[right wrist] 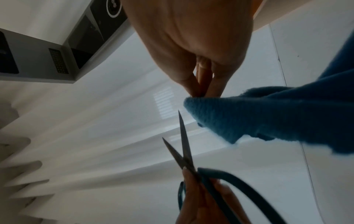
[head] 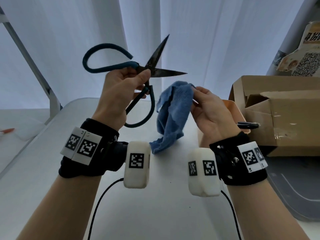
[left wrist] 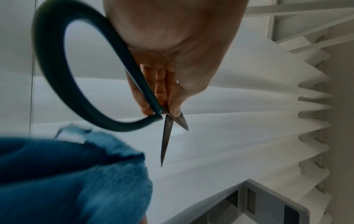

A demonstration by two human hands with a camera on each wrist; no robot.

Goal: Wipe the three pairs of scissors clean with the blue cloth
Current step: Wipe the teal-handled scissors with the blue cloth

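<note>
While left hand (head: 121, 90) grips loop-handled scissors (head: 152, 66), plush cloth (head: 171, 115) dangles

the scissors (head: 152, 68) are above the table (head: 43, 153), left of the cloth (head: 173, 108); the cardboard box (head: 277, 118) stands to the right.

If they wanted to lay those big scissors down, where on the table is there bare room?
The white table is bare in front of the left hand, from the hanging blue cloth across to its left edge, and nearer, between the two black cables. The right side is crowded: an orange tray and a cardboard box sit behind the right hand.
</note>
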